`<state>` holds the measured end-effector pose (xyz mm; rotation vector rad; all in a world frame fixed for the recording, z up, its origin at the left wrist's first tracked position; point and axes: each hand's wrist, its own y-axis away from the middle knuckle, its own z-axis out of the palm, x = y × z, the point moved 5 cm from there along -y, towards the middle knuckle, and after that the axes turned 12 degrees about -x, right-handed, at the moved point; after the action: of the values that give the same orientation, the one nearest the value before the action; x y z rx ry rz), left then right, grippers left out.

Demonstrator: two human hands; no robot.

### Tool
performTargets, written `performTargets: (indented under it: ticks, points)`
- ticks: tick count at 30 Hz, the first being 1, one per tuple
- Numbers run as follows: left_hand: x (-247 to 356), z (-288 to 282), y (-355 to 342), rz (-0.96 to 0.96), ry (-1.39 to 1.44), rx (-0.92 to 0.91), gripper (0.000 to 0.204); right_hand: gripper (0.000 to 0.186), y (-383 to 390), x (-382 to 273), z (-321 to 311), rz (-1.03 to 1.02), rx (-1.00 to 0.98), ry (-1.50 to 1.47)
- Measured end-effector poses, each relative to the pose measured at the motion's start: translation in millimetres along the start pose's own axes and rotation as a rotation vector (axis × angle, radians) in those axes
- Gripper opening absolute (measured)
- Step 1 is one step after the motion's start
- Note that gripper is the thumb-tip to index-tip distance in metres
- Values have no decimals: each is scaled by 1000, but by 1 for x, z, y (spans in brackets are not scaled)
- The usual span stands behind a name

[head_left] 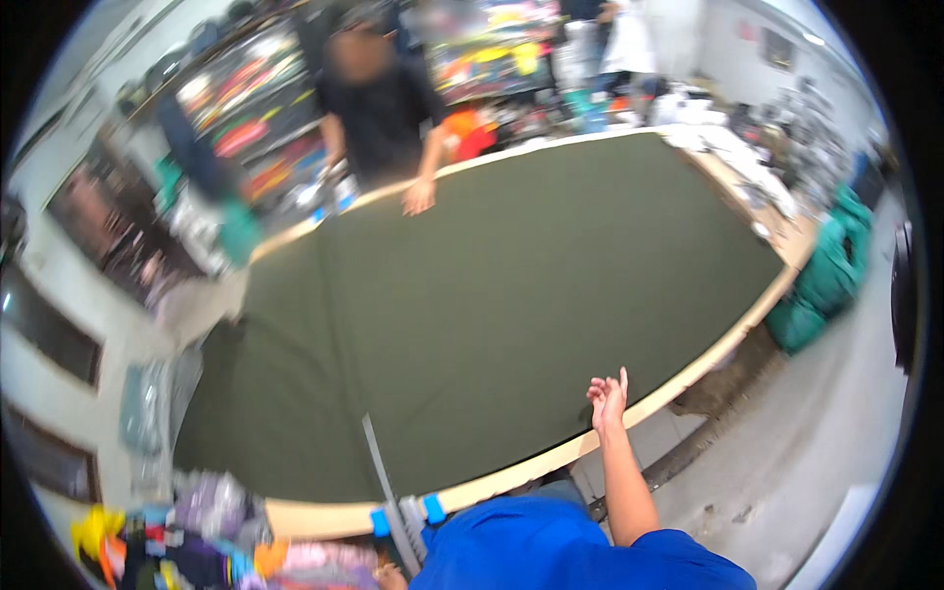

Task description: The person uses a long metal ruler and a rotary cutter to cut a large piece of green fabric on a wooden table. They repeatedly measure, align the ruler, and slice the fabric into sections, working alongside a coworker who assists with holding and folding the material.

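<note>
At the far left, blurred racks of bright folded cloth point(246, 108) line the wall, their details too smeared to read. In the lower left corner lies a heap of mixed coloured scraps point(197, 541), soft and crumpled. A long grey metal ruler point(379, 472) rests on the near edge of the table, with blue clips point(433, 508) at its near end; the left hand point(388, 580) shows only as a sliver at the bottom edge beside it, so its grip cannot be told. Across the middle spreads the dark olive fabric point(511, 285), smooth and matte, covering nearly the whole pale wooden cutting table point(688, 369) and hanging off its left end. At the far edge another person's hand point(419, 197) presses flat on the cloth. To the right, the right hand point(608, 398) is raised at the near table edge by the fabric's border, fingers loosely spread, holding nothing, the bare forearm rising from a blue sleeve. Further right, green bundles point(831, 265) are stacked against the table's end.
</note>
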<state>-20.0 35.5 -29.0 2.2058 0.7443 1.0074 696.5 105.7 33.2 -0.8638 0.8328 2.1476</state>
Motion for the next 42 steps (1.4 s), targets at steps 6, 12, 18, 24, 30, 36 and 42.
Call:
performTargets:
  ticks: [6, 12, 18, 24, 30, 36, 42]
  points:
    - [-76, 43, 49, -168, -21, 34, 84, 89, 101, 164, 180, 585, -657, 328]
    - [-32, 36, 100, -104, 123, 204, 84, 96, 260, 258, 184, 926, -1301, 922]
    - [-1, 6, 140, -48, 110, 379, 83, 76, 307, 280, 159, 820, -1985, 1482]
    - [27, 10, 121, 240, 104, 573, 51, 55, 273, 256, 136, 692, -1984, 1431]
    - [131, -43, 14, 310, 83, 494, 38, 42, 201, 155, 88, 835, -1634, 1174]
    - [150, -74, -118, -103, 52, 709, 74, 30, 98, 19, -119, 917, -818, 1237]
    - [200, -68, -214, 253, 1383, 262, 80, 13, 160, -105, -475, 267, 506, 1077]
